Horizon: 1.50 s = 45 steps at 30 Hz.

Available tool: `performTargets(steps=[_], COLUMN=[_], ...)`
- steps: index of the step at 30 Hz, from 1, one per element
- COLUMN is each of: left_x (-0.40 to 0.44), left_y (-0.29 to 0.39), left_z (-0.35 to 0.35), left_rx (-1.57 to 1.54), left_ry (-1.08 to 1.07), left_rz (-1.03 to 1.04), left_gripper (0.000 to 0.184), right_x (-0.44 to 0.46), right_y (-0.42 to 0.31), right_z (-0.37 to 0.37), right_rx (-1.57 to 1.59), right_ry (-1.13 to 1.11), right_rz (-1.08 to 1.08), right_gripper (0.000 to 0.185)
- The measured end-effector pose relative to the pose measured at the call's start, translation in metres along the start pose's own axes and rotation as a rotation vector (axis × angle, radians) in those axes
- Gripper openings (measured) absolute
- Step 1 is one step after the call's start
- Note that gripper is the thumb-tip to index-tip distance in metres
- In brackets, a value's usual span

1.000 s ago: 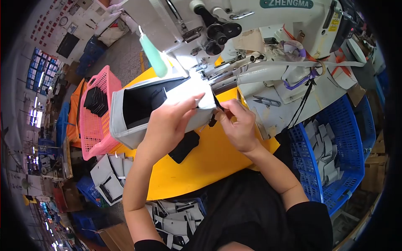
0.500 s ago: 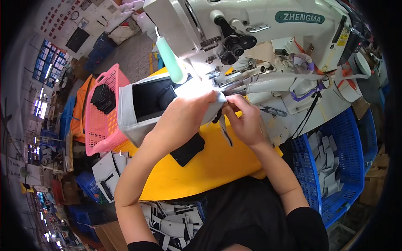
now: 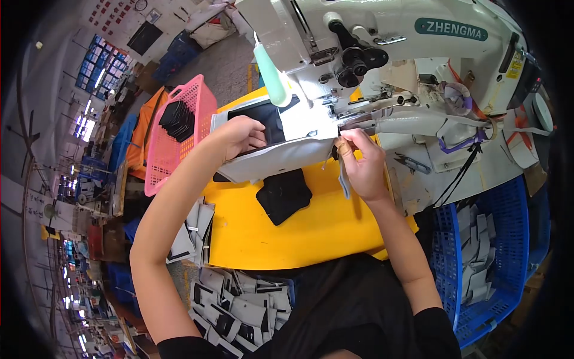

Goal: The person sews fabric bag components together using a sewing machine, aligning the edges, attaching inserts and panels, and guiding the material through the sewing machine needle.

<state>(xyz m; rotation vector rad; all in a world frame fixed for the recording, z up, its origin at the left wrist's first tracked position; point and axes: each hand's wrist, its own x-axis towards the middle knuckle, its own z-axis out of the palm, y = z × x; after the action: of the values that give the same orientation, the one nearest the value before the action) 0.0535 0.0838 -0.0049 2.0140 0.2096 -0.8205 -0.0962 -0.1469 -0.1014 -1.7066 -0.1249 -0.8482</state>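
Observation:
A light grey fabric box with a black inside lies on the bed of the sewing machine, its right end by the brightly lit needle area. My left hand is closed over the box's near rim, fingers curled toward the inside. At the right corner, beside the presser area, my right hand pinches a narrow grey strip that hangs below the fingers. Whether the fingertips also hold the box's corner I cannot tell. A mint-green lamp shines just above the box.
Black fabric pieces lie on the yellow table cover. A pink basket with black pieces stands at left. Right are thread snips and a blue basket with grey strips. Several grey-black pieces are heaped below the table.
My left hand has moved away from the needle area to the left, onto the box's rim. The box has turned and lies flatter. My right hand stays near the corner; the view has shifted.

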Motion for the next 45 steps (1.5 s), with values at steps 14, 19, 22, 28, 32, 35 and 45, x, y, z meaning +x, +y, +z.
performTargets(steps=[14, 19, 22, 28, 32, 35, 45], left_x=[-0.052, -0.060, -0.075, -0.024, -0.025, -0.027, -0.019], left_y=[0.063, 0.030, 0.049, 0.070, 0.102, 0.101, 0.097], left_z=[0.037, 0.035, 0.058, 0.047, 0.046, 0.046, 0.039], left_rx=[-0.487, 0.154, 0.740, 0.987, 1.149, 1.118, 0.877], left_ry=[-0.160, -0.149, -0.334, -0.359, -0.476, -0.508, -0.564], left_rz=[0.498, 0.278, 0.328, 0.399, 0.318, 0.269, 0.285], left_gripper=[0.028, 0.048, 0.064, 0.079, 0.081, 0.078, 0.078], right_x=[-0.036, -0.049, -0.032, -0.025, -0.032, -0.033, 0.003], right_y=[0.014, 0.063, 0.058, 0.042, 0.046, 0.054, -0.005], right_z=[-0.001, -0.001, -0.008, 0.007, 0.024, 0.035, 0.018], right_rx=[0.011, -0.375, -0.384, -0.178, -0.290, -0.327, -0.191], right_ry=[-0.049, -0.123, -0.122, -0.165, -0.177, -0.189, 0.192], right_rz=[0.180, -0.062, -0.045, 0.019, 0.102, 0.132, -0.117], right_gripper=[0.013, 0.023, 0.029, 0.025, 0.020, 0.018, 0.012])
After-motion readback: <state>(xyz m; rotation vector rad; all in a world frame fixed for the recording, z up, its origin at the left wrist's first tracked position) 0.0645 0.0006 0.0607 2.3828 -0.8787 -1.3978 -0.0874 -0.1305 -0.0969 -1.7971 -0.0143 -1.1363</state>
